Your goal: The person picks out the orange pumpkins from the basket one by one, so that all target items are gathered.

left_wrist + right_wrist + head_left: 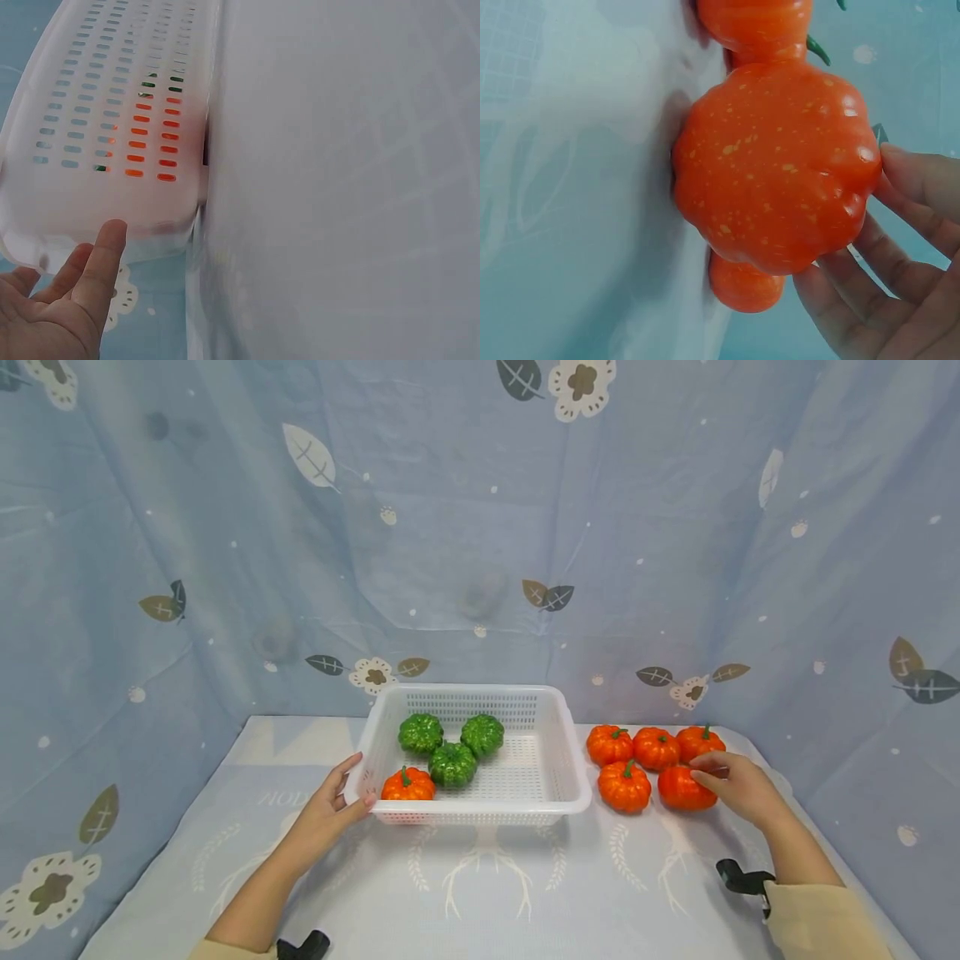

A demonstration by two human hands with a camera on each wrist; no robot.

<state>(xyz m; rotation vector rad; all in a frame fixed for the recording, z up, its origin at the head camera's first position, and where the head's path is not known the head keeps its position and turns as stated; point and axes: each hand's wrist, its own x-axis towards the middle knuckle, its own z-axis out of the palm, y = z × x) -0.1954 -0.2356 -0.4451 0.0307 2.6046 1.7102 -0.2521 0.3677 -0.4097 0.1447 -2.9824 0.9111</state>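
Note:
A white plastic basket [563, 768] holds several green pumpkins [452, 765] and an orange pumpkin [408, 784] at its front left. My left hand [330, 814] touches the basket's front left corner, its fingers fairly straight; in the left wrist view the hand [64, 307] lies by the perforated wall [97, 202]. On the right, my right hand [738, 785] holds an orange pumpkin [684, 789] by its right side. That pumpkin [772, 165] is tipped, its speckled face toward the right wrist camera, with thumb and fingers of the right hand [900, 277] around its edge.
Other orange pumpkins stand close beside the held one: one at its left [624, 787] and a row behind, including a middle one [656, 749]. The pale patterned tablecloth [510, 893] lies beneath. A blue patterned curtain [465, 527] hangs behind and at both sides.

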